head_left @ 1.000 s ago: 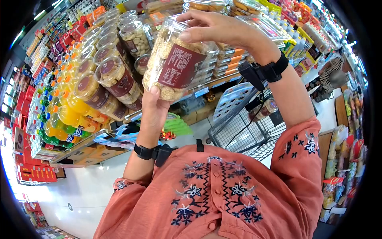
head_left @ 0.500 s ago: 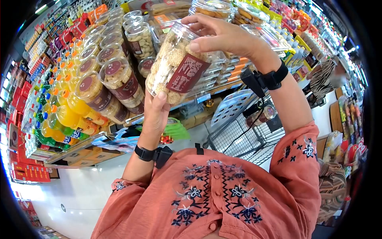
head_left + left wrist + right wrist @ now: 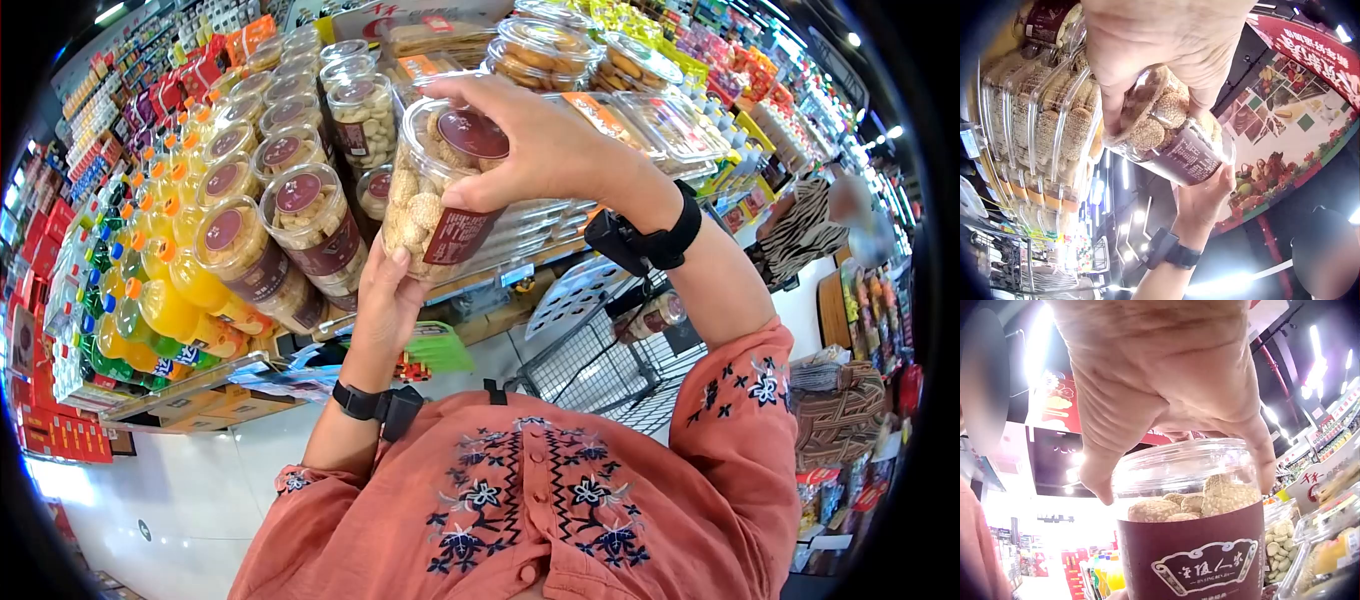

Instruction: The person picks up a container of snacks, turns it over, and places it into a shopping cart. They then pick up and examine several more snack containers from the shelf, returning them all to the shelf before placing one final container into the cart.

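Note:
A clear plastic jar of sesame cookies (image 3: 440, 190) with a dark red label is held up in front of the shelves. My left hand (image 3: 385, 295) cups its bottom from below, fingers curled up round the base (image 3: 1147, 122). My right hand (image 3: 525, 150) grips the lid end from above, thumb on the label side and fingers over the top (image 3: 1172, 394). The jar (image 3: 1194, 531) stands nearly upright, tilted slightly left, and its red lid sticker shows in the head view.
Rows of similar cookie jars (image 3: 300, 200) and orange drink bottles (image 3: 170, 290) fill the shelves to the left. Flat clear biscuit trays (image 3: 620, 110) lie behind the jar. A wire shopping cart (image 3: 600, 350) stands at the right, and another person (image 3: 800, 230) farther right.
The jar has been turned from tilted toward upright and brought lower and closer to the shelf. The right hand has shifted over the lid, and the left hand has stayed under the base.

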Available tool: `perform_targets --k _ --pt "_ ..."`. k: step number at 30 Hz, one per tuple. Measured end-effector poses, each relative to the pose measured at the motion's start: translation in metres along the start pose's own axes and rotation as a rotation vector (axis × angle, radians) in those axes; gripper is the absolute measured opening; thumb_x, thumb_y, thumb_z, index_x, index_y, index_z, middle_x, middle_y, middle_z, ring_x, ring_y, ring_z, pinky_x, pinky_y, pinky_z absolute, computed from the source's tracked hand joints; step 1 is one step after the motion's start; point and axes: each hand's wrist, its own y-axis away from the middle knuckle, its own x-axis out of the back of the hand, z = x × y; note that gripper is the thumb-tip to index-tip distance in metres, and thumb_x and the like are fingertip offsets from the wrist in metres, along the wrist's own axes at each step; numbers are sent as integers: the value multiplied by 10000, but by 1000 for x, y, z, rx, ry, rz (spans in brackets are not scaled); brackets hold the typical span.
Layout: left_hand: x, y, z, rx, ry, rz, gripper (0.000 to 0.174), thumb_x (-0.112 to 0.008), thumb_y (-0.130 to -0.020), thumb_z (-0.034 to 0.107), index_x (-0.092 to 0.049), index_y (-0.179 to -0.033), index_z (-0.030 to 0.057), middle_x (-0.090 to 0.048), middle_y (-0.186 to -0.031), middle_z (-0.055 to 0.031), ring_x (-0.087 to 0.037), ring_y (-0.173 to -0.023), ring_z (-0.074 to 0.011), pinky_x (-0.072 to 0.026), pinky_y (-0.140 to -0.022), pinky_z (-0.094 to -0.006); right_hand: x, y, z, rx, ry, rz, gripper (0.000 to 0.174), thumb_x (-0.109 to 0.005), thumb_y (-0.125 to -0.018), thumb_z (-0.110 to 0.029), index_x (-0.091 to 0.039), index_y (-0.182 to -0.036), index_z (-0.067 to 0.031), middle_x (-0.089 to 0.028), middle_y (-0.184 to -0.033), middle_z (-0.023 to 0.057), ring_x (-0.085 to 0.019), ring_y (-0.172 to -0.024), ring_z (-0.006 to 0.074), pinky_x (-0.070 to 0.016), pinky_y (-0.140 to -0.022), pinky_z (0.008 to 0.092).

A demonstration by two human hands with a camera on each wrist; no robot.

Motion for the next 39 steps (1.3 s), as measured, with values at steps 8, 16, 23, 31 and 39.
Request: perform_targets --k 8,16,23,31,39 --pt "37 -1 6 102 -53 15 531 -526 -1075 340 -435 -1470 -2 -539 -1456 -167 -545 -1350 -321 -536 -1052 -494 -18 -50 13 94 46 35 940 -810 -705 -504 -502 -1439 -4 -599 -1302 256 -609 -1194 380 -485 -1021 423" --pt "65 15 16 380 -188 -13 506 -491 -1089 320 -452 -1461 -21 -598 -1367 -195 -616 -1264 -332 -559 -995 -479 -42 -127 42 122 255 209 1030 -797 -661 -622 -544 -1389 62 -636 -1271 315 -633 -1185 426 -492 -1017 430" --pt "78 17 24 431 -197 -46 522 -509 -1083 333 -455 -1457 -28 -605 -1352 -195 -633 -1235 -323 -572 -962 -453 -71 -160 58 -14 262 153 1078 -791 -646 -646 -518 -1421 51 -641 -1248 337 -641 -1169 451 -504 -1011 447" --pt "87 16 31 496 -195 -64 534 -537 -1074 350 -467 -1440 -33 -608 -1335 -179 -639 -1202 -288 -566 -958 -417 -107 -159 65 -138 330 52 1017 -801 -687 -608 -510 -1434 18 -611 -1285 331 -617 -1200 454 -499 -1016 460" --pt "93 10 30 537 -239 -113 530 -493 -1092 358 -453 -1449 -32 -607 -1343 -180 -646 -1199 -297 -568 -937 -413 -126 -159 76 -168 302 -6 1008 -805 -676 -601 -518 -1422 12 -643 -1212 335 -658 -1118 453 -530 -960 469"
